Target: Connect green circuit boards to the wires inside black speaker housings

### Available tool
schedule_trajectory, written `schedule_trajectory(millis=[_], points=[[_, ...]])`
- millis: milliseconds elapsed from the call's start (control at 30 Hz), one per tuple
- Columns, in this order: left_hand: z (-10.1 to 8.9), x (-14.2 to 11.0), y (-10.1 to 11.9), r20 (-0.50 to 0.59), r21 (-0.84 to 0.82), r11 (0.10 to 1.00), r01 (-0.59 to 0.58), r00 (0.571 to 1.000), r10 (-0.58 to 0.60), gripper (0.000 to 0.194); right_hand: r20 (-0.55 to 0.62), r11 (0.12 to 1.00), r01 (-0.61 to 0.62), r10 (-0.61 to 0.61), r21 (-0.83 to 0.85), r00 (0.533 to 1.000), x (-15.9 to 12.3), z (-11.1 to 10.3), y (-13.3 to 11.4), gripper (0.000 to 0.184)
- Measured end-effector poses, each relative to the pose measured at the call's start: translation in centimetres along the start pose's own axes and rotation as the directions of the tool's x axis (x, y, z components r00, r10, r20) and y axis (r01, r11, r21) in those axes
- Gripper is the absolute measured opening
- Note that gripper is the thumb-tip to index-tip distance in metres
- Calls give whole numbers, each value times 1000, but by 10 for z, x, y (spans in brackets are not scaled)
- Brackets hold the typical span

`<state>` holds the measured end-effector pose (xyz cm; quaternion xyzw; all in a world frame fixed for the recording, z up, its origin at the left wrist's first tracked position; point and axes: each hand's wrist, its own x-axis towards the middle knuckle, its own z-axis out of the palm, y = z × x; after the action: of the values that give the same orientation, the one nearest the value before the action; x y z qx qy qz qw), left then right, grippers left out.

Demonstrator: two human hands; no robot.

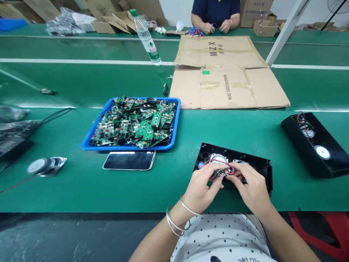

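A black speaker housing (259,165) lies open on the green bench in front of me, with a round speaker (218,159) and red wires (218,162) inside. My left hand (203,187) and my right hand (249,185) meet over its middle. Both pinch a small part with wires (221,172) between their fingertips; I cannot make out what the part is. Silver bangles (177,218) circle my left wrist.
A blue tray (89,143) of green circuit boards sits left of the housing, a phone (129,160) lying before it. A loose speaker (45,165) rests far left, a second black housing (316,143) at right. Flattened cardboard (226,72), a water bottle (145,36) and another person's hands (216,26) lie beyond.
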<state>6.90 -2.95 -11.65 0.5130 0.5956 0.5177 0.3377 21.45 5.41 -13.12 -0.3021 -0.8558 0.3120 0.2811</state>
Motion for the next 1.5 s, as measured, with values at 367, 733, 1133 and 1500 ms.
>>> schedule_trajectory(millis=[367,733,1133,1500], points=[[-2,7,7,34,-61,989,133,991,-131,20,-24,1000,-10,10,-18,1000,-1,-1,-1,21],[-25,10,7,25,-254,870,423,902,-431,30,-151,950,42,-92,-308,984,-4,-47,19,31],[-19,16,6,-12,-208,807,552,824,-566,46,336,759,241,-31,-605,941,0,-33,25,79],[-34,-2,16,-219,-244,904,351,888,-404,27,-55,782,95,-162,-616,985,9,-96,28,52]])
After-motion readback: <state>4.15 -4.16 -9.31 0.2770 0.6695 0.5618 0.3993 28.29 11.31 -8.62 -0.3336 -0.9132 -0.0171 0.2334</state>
